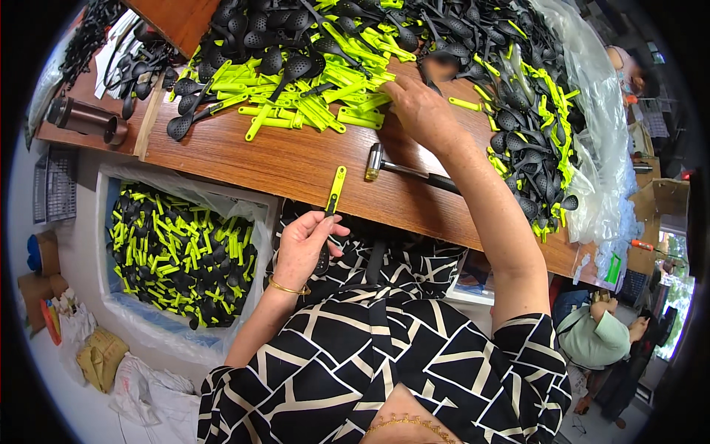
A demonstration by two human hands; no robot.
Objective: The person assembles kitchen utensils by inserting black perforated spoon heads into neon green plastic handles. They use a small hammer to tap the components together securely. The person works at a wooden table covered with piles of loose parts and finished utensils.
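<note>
My left hand (299,248) pinches a black perforated spoon with a lime-green handle (337,189), held upright in front of the table edge. Its black bowl hangs below, partly behind my fingers. My right hand (421,107) reaches across the table to the right edge of a heap of lime-green handle pieces (318,103). Its fingers are curled together, and their tips are partly hidden against the pieces, so I cannot make out what they hold. Between my hands, a small hammer (374,162) lies on the wooden table (251,160), its dark handle running under my right forearm.
Black perforated spoons (529,159) with green handles pile up at the right beside clear plastic sheeting (592,118). A lined bin (270,222) of such spoons stands below at left. A brown metal cylinder (85,120) lies at the table's left. Another person (603,333) sits at right.
</note>
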